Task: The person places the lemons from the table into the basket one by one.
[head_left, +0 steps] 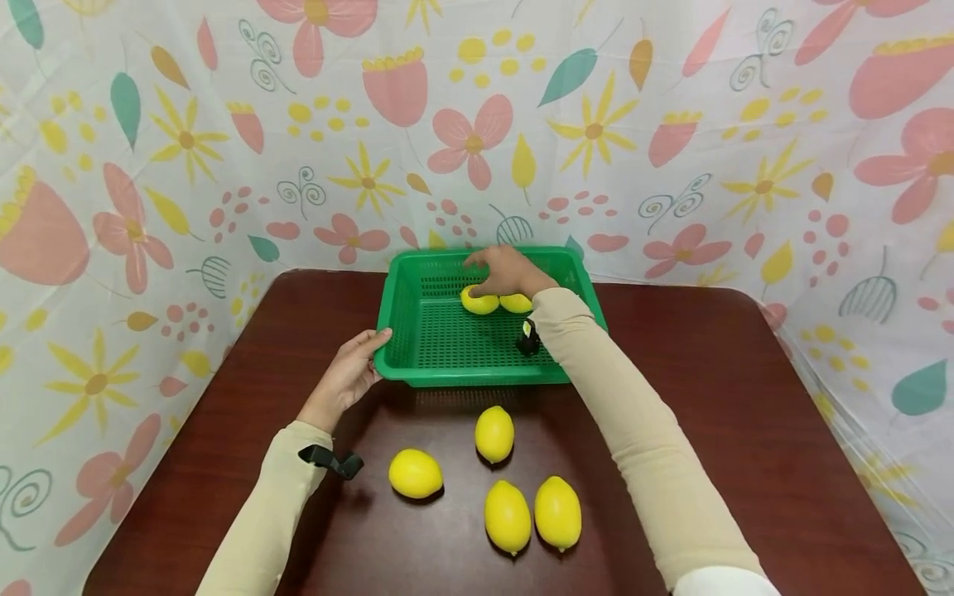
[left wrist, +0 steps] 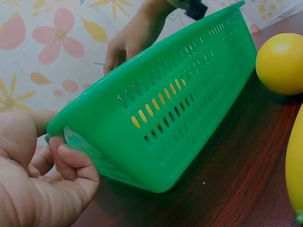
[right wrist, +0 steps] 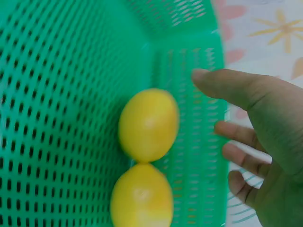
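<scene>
A green plastic basket with slotted walls stands toward the back of the table. At its left front corner my left hand pinches the rim between thumb and curled fingers, plain in the left wrist view. Two yellow lemons lie side by side against the basket's far wall. Over them hovers my right hand, its thumb and fingers spread and holding nothing in the right wrist view. In the head view this hand partly hides the lemons.
In front of the basket, several loose lemons lie on the dark red-brown table; one lemon is nearest the basket, another lemon is farther left. A flower-print cloth hangs behind and at both sides.
</scene>
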`<action>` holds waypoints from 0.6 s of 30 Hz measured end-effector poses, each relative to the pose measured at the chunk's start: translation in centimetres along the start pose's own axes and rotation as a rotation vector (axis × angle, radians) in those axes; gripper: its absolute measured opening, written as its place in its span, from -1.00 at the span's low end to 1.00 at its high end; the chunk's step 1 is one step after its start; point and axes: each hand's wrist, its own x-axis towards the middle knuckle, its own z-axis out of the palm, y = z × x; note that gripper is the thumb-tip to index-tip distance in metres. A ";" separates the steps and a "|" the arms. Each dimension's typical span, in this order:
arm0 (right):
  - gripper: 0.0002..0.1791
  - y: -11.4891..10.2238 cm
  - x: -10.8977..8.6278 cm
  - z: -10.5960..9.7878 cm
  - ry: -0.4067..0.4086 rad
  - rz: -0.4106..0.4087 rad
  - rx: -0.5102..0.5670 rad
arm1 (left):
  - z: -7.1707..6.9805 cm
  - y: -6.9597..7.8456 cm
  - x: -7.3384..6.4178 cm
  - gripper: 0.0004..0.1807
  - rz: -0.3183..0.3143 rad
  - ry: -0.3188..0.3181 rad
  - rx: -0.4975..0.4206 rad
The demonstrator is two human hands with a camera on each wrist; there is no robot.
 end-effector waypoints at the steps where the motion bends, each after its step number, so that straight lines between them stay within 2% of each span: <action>1: -0.38 -0.2 -0.4 -0.3 0.022 0.004 0.035 | 0.0 0.0 0.1 -0.76 -0.001 -0.002 -0.001; 6: -0.53 -0.9 -2.9 -0.8 0.142 0.031 0.168 | -0.2 0.0 0.1 -0.77 -0.004 -0.005 -0.008; 10: -0.58 -1.8 -5.9 -0.7 0.204 0.072 0.214 | -0.4 0.1 0.0 -0.78 0.003 -0.004 -0.019; 13: -0.59 -2.5 -8.9 -0.7 0.226 0.080 0.238 | -0.3 0.1 -0.1 -0.79 0.004 -0.009 -0.031; 18: -0.58 -3.6 -14.5 -0.5 0.207 0.045 0.233 | -0.1 0.1 -0.1 -0.78 -0.006 -0.003 -0.020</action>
